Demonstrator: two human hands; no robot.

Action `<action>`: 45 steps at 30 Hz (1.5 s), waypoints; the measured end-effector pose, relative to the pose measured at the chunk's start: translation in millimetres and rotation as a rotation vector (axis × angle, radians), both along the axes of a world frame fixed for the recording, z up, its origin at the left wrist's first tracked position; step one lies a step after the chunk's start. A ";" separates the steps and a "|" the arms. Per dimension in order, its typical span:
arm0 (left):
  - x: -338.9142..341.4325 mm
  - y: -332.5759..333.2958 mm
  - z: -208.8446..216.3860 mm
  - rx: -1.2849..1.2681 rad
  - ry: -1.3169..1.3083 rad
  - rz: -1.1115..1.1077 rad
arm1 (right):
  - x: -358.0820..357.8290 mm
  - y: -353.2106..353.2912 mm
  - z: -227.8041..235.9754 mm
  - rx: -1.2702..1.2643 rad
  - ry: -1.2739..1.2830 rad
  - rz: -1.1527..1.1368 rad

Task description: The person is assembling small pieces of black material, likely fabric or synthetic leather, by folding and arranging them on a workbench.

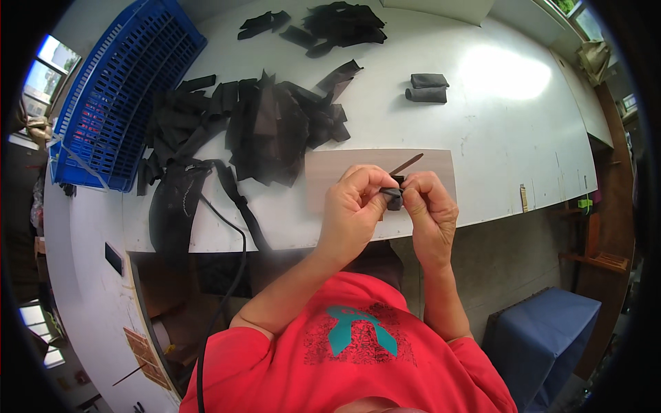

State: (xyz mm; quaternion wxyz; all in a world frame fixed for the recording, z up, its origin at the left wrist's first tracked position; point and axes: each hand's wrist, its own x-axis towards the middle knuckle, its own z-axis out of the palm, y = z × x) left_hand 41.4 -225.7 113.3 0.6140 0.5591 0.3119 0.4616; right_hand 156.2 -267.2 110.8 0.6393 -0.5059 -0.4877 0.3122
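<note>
In front of my chest, both hands meet over a small piece of black fabric (393, 200). My left hand (357, 201) pinches it from the left with thumb and forefinger. From the right, my right hand (432, 210) grips it the same way, fingers curled. Part of the fabric is hidden behind the fingertips. Below them lies a wood-grain board (329, 165) at the table's near edge. A slim brown pointed strip (407, 163) sticks out just beyond my fingers; its lower end is hidden. Two small folded black fabric pieces (427, 94) lie beyond the board.
Heaped black fabric pieces (268, 131) cover the table's left half, with another black pile (344, 26) at the far side. A blue plastic basket (131, 96) leans at the left. A black cable (242, 255) hangs past my left arm. A blue fabric-covered box (544, 330) stands at lower right.
</note>
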 end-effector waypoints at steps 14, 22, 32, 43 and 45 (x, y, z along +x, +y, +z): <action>18.5 44.2 -50.7 -1.135 -0.718 -0.440 | 65.4 37.2 -40.5 -0.523 0.574 0.490; 27.7 56.6 -25.7 -1.198 -1.039 -0.438 | 65.7 56.2 -10.1 -0.442 0.380 0.462; 28.9 39.9 -47.5 0.009 0.016 0.022 | 70.8 47.0 -69.6 -0.523 0.505 0.496; 20.8 31.8 -41.2 -0.137 -0.358 0.050 | 49.6 36.8 -11.6 -0.058 -1.199 -0.060; 22.4 35.7 -58.9 -0.202 -0.321 -0.130 | 50.1 35.1 -46.3 -0.079 -1.115 -0.062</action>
